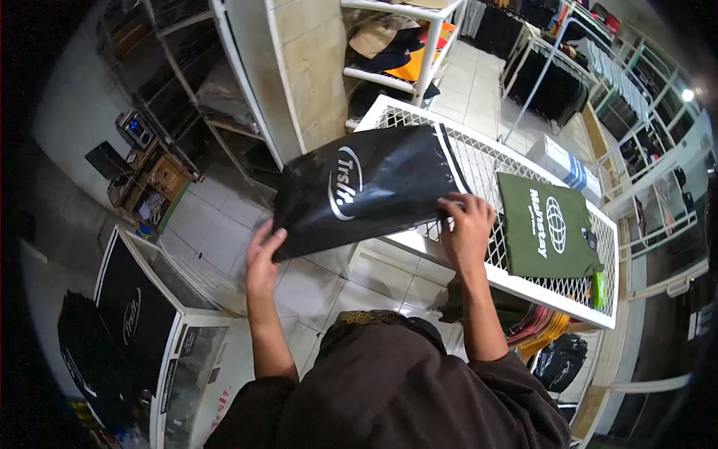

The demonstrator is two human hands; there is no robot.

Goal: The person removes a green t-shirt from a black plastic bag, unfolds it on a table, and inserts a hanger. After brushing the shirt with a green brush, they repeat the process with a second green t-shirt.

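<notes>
Shirt: one dark brown cloth shirt, worn.
Bag: one flat, glossy black plastic bag, creased, white lettering between curved strokes, pale strip at one end; tilted over one white metal mesh-topped table, partly overhanging.
Left hand: pinching a corner.
Right hand: fingers curled at the edge; I can't tell whether gripping.
Tee: one, folded, olive-green.

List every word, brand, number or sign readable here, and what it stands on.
"Mainstay" on the green shirt; line beneath too small to read.
"Trs", then unclear letters, on the black bag.
"Trs", then unclear letters, on the counter.
Too blurred: box, lower-right bag, counter's red side print.
</notes>
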